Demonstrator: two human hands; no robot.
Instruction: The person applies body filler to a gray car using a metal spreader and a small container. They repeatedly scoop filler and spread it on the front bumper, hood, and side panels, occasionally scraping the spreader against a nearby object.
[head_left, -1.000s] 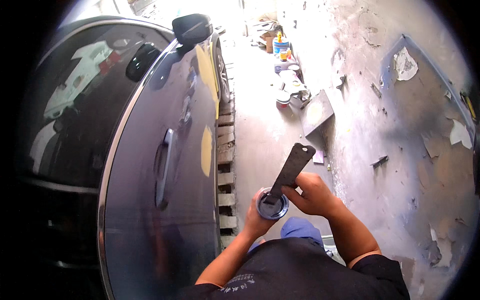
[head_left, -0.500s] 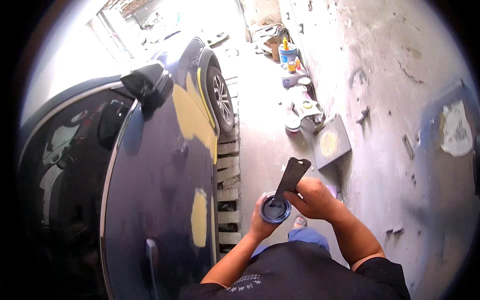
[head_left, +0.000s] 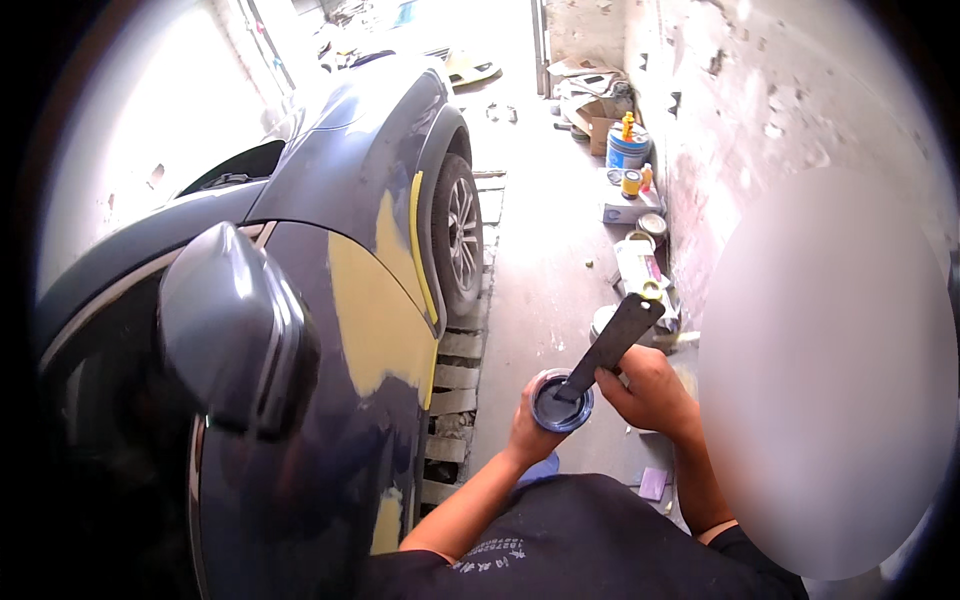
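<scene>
My left hand [head_left: 532,432] is wrapped round a small open can [head_left: 585,415] of dark grey, paint-like liquid, held upright in front of my body. In my right hand [head_left: 655,392] is a flat dark stirring stick [head_left: 622,332] with a hole near its upper end. Its lower end dips into the can; the tip is hidden in the liquid. To the left stands a dark car [head_left: 290,330] with patches of yellowish filler [head_left: 375,320] on its door and front fender. Its wing mirror [head_left: 235,325] juts out close to me.
Along the right wall [head_left: 690,150] stand a blue bucket [head_left: 628,148], a grey box [head_left: 630,210] and several tins. Cardboard [head_left: 592,90] is piled farther back. A slatted floor grate [head_left: 458,375] runs beside the car. A purple block [head_left: 653,484] lies on the floor. A blurred oval hides the right side.
The view has shifted forward along the car, so the mirror looms larger. Both hands keep their hold on the can and the stirring stick, which now leans farther right.
</scene>
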